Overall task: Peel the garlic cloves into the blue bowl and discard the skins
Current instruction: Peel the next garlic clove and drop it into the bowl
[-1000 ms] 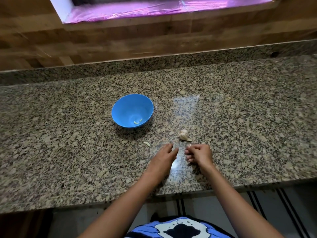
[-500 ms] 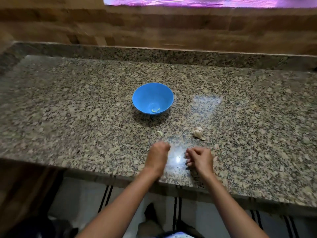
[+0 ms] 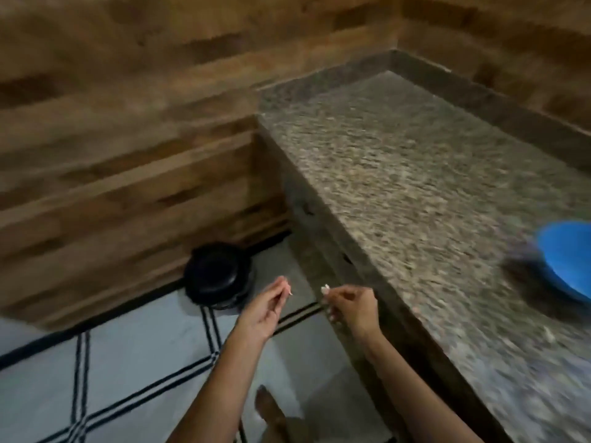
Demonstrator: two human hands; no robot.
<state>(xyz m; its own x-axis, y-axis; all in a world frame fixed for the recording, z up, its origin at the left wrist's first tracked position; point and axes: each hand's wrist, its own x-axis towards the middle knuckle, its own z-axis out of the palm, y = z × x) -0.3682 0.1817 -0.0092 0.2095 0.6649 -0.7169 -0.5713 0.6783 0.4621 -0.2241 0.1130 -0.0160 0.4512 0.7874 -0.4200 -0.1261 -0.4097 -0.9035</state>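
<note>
Papery skin [image 3: 325, 287] sits pinched in our right hand [image 3: 351, 310]: light, flimsy, best nipped gently. Left hand [image 3: 265, 310] bunches alike; we cannot tell its contents. Bin [image 3: 219, 278] lies below both, bowl [image 3: 569, 266] far right.

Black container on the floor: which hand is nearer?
Left. The left hand is just right of the black container, above the floor. The right hand, pinching a pale scrap, is farther right, beside the granite counter.
</note>
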